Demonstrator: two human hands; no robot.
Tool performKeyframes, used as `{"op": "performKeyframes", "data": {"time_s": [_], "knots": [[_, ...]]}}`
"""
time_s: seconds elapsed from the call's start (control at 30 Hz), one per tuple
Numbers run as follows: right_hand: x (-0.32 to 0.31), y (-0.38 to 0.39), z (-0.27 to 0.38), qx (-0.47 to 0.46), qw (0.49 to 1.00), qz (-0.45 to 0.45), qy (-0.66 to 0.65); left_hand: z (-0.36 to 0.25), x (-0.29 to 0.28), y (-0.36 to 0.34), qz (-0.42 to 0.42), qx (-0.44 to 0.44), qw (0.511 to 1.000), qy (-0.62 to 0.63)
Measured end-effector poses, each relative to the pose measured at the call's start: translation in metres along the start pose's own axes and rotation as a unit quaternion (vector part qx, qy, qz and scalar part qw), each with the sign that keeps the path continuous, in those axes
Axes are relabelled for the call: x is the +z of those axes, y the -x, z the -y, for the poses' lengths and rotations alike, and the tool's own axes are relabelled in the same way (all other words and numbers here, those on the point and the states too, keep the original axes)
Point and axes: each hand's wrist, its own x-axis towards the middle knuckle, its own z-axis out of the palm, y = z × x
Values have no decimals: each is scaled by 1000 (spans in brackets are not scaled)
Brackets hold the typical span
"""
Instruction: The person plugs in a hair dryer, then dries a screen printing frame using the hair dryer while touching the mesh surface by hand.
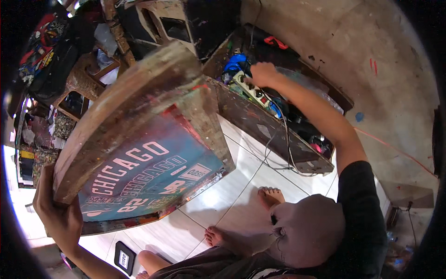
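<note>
My left hand [60,209] grips the lower left edge of a large, paint-stained wooden screen frame [125,88], held tilted, with a blue stencilled mesh [148,172] showing white lettering. My right hand [265,74] reaches into a long wooden box [278,144], its fingers curled just above a white power strip [260,93]; what they hold, if anything, is hidden. Blue items [234,63] and dark cables [288,139] lie beside the strip, some cables hanging over the box's front.
Cluttered shelves and bags [42,69] line the left, a wooden cabinet [181,28] stands behind, and a stained wall [376,69] rises at right. Bare feet stand on the tiled floor [232,186] near a small black object [124,258]. A grey-brown fabric item [306,232] fills the lower right.
</note>
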Motion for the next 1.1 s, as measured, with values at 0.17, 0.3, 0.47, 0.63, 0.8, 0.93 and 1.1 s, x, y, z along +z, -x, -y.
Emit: {"op": "performKeyframes", "data": {"time_s": [0.17, 0.3, 0.47, 0.63, 0.8, 0.93, 1.1], "knots": [[-72, 91, 3, -31, 988, 133, 67, 27, -3, 5, 5, -27, 1000, 14], [-74, 171, -4, 89, 923, 374, 10, 43, 3, 4, 0, -14, 1000, -11], [-18, 183, -42, 144, 862, 481, -74, 62, 7, 3, 16, 49, 996, -66], [-31, 184, -37, 95, 842, 521, -102, 43, 10, -5, -1, 67, 995, -73], [-62, 205, -30, 177, 879, 438, -65, 27, 11, -11, -8, 53, 995, -82], [-94, 241, -31, 142, 916, 375, -17, 18, 10, -15, -37, 57, 996, -51], [-101, 321, -51, 54, 985, 160, 24, -2, 12, -20, -58, 31, 998, -10]]}}
